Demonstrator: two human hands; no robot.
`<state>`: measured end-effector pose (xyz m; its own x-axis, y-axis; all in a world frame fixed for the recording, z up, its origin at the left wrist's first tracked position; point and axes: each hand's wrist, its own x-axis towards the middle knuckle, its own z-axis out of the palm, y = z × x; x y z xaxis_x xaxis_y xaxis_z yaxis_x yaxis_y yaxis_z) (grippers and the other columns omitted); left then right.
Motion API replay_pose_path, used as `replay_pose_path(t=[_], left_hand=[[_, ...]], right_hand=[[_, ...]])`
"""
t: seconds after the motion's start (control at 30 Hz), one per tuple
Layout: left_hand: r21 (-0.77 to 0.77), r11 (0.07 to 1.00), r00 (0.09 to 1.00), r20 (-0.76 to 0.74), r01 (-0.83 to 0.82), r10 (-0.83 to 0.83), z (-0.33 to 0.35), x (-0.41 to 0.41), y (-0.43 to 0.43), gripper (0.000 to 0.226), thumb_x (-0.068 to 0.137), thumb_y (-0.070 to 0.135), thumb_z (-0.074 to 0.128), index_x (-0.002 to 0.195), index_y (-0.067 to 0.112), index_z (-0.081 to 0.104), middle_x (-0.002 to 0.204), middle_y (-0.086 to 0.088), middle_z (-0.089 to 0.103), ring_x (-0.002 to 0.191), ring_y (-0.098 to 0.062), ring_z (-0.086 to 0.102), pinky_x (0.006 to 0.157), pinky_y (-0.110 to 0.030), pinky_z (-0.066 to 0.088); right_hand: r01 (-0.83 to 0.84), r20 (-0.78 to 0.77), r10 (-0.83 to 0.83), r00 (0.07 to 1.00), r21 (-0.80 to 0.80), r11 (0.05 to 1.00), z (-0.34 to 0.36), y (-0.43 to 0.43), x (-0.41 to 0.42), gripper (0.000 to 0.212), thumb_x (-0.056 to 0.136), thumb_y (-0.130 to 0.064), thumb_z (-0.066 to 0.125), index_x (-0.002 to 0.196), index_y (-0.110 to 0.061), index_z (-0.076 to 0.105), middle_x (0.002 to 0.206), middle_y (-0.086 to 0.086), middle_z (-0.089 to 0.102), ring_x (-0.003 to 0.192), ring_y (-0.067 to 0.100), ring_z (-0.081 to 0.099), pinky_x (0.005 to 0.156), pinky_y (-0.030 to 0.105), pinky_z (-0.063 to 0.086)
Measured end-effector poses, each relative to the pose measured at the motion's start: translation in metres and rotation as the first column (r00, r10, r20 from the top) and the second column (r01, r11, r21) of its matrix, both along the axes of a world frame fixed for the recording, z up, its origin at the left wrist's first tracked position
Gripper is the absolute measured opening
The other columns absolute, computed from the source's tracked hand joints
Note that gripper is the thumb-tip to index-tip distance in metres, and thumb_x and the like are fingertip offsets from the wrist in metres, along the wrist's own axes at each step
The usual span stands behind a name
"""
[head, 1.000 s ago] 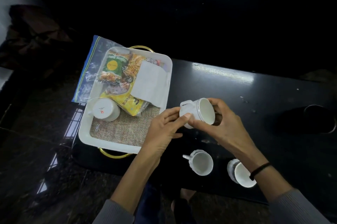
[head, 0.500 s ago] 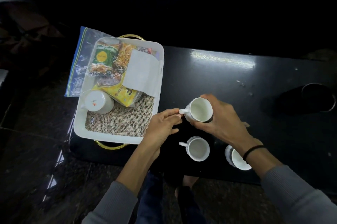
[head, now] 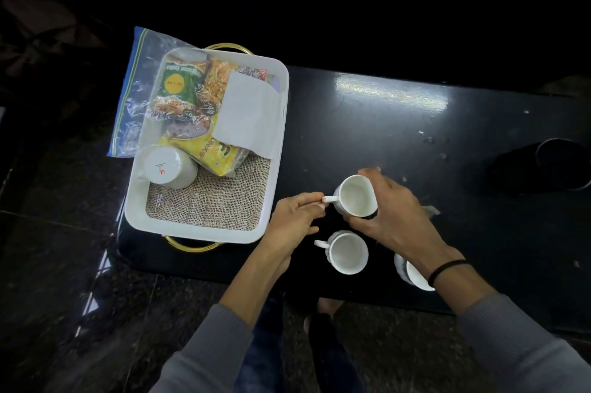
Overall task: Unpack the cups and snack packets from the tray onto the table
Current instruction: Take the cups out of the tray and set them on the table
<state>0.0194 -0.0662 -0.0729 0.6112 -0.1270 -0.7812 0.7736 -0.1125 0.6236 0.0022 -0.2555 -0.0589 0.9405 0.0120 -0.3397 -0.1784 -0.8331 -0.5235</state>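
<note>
A white cup [head: 355, 196] stands upright on the black table [head: 383, 136], right of the white tray [head: 275, 188]. My right hand [head: 393, 213] grips the cup's body from the right. My left hand [head: 294, 220] pinches its handle from the left. A second white cup [head: 347, 252] stands upright just nearer me, and a third cup [head: 411, 274] is partly hidden under my right wrist. In the tray, another cup [head: 166, 167] lies upside down beside the snack packets [head: 192, 104] and a white paper [head: 246, 114].
A clear zip bag [head: 137, 95] hangs over the tray's left edge. The tray has gold handles [head: 188, 245] and a burlap liner [head: 211, 200]. A dark round container [head: 559, 165] sits at the table's far right. The table's front edge runs just below the cups.
The cup was tipped on its side in both hands above the table; it has been turned upright and lowered onto the table. My left hand shifted to its handle.
</note>
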Motion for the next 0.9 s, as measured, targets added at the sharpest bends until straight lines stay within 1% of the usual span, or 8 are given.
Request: replay_pose_path(t=[0.13, 0.27, 0.47, 0.53, 0.63, 0.73, 0.83, 0.9], left_hand=[[0.006, 1.000, 1.000, -0.009, 0.004, -0.004, -0.002, -0.002, 0.000, 0.028, 0.095, 0.012, 0.062, 0.121, 0.019, 0.070, 0.114, -0.001, 0.076, 0.109, -0.012, 0.069, 0.085, -0.028, 0.057], [0.012, 1.000, 1.000, -0.005, 0.018, -0.018, -0.003, -0.002, 0.001, 0.028, 0.094, 0.013, 0.063, 0.120, 0.020, 0.070, 0.112, 0.001, 0.075, 0.108, -0.011, 0.069, 0.080, -0.025, 0.056], [0.047, 0.996, 0.997, 0.018, 0.070, -0.071, 0.001, -0.001, 0.002, 0.035, 0.095, 0.014, 0.060, 0.128, 0.020, 0.066, 0.119, 0.002, 0.072, 0.109, -0.008, 0.067, 0.077, -0.022, 0.054], [0.058, 0.994, 0.995, 0.035, 0.088, -0.090, 0.003, 0.000, 0.003, 0.037, 0.096, 0.015, 0.059, 0.132, 0.020, 0.064, 0.122, 0.004, 0.071, 0.109, -0.005, 0.065, 0.081, -0.023, 0.055], [0.087, 0.991, 0.991, 0.071, 0.104, -0.111, 0.008, 0.003, 0.007, 0.036, 0.097, 0.015, 0.059, 0.132, 0.020, 0.064, 0.123, 0.005, 0.071, 0.112, -0.004, 0.064, 0.100, -0.031, 0.052], [0.128, 0.988, 0.982, 0.156, 0.091, -0.111, 0.018, 0.008, 0.019, 0.034, 0.097, 0.014, 0.060, 0.129, 0.022, 0.066, 0.120, 0.008, 0.072, 0.110, 0.001, 0.065, 0.104, -0.031, 0.051], [0.238, 0.969, 0.942, 0.308, 0.058, -0.132, 0.029, 0.017, 0.037, 0.033, 0.096, 0.012, 0.060, 0.126, 0.024, 0.068, 0.115, 0.013, 0.074, 0.102, 0.011, 0.064, 0.094, -0.014, 0.051], [0.329, 0.944, 0.912, 0.390, -0.008, -0.128, 0.035, 0.024, 0.054, 0.034, 0.094, 0.011, 0.061, 0.123, 0.026, 0.070, 0.114, 0.015, 0.074, 0.106, 0.008, 0.064, 0.096, -0.022, 0.052]], right_hand=[[0.001, -0.034, -0.001, 0.999, -0.011, 1.000, -0.001, 0.002, -0.002, 0.066, 0.080, -0.043, 0.082, 0.132, -0.022, 0.047, 0.122, 0.005, 0.066, 0.097, 0.029, 0.066, 0.076, 0.038, 0.056], [-0.006, -0.079, 0.005, 0.997, -0.023, 1.000, 0.001, 0.003, -0.001, 0.071, 0.081, -0.040, 0.082, 0.138, -0.020, 0.044, 0.131, 0.006, 0.061, 0.106, 0.030, 0.063, 0.080, 0.038, 0.054], [-0.096, -0.141, 0.084, 0.987, -0.079, 0.992, 0.015, 0.003, 0.001, 0.079, 0.084, -0.046, 0.078, 0.146, -0.016, 0.039, 0.143, 0.007, 0.053, 0.127, 0.030, 0.050, 0.098, 0.041, 0.049], [-0.111, -0.118, 0.100, 0.988, -0.090, 0.990, 0.021, 0.005, 0.004, 0.077, 0.086, -0.048, 0.076, 0.146, -0.014, 0.042, 0.143, 0.008, 0.054, 0.129, 0.030, 0.049, 0.104, 0.041, 0.044], [-0.131, -0.062, 0.125, 0.990, -0.109, 0.985, 0.027, 0.013, 0.010, 0.069, 0.088, -0.047, 0.074, 0.142, -0.013, 0.049, 0.143, 0.006, 0.056, 0.132, 0.029, 0.048, 0.107, 0.041, 0.037], [-0.193, 0.009, 0.196, 0.981, -0.119, 0.974, 0.030, 0.030, 0.022, 0.059, 0.089, -0.045, 0.074, 0.135, -0.012, 0.058, 0.139, 0.004, 0.060, 0.131, 0.026, 0.049, 0.108, 0.039, 0.036], [-0.251, 0.059, 0.256, 0.965, -0.087, 0.964, 0.031, 0.055, 0.039, 0.051, 0.088, -0.040, 0.076, 0.129, -0.013, 0.062, 0.135, 0.003, 0.062, 0.130, 0.024, 0.050, 0.107, 0.037, 0.037], [-0.291, 0.067, 0.294, 0.953, -0.055, 0.955, 0.030, 0.077, 0.052, 0.049, 0.088, -0.039, 0.075, 0.128, -0.015, 0.062, 0.134, 0.001, 0.062, 0.130, 0.023, 0.049, 0.107, 0.036, 0.038]])
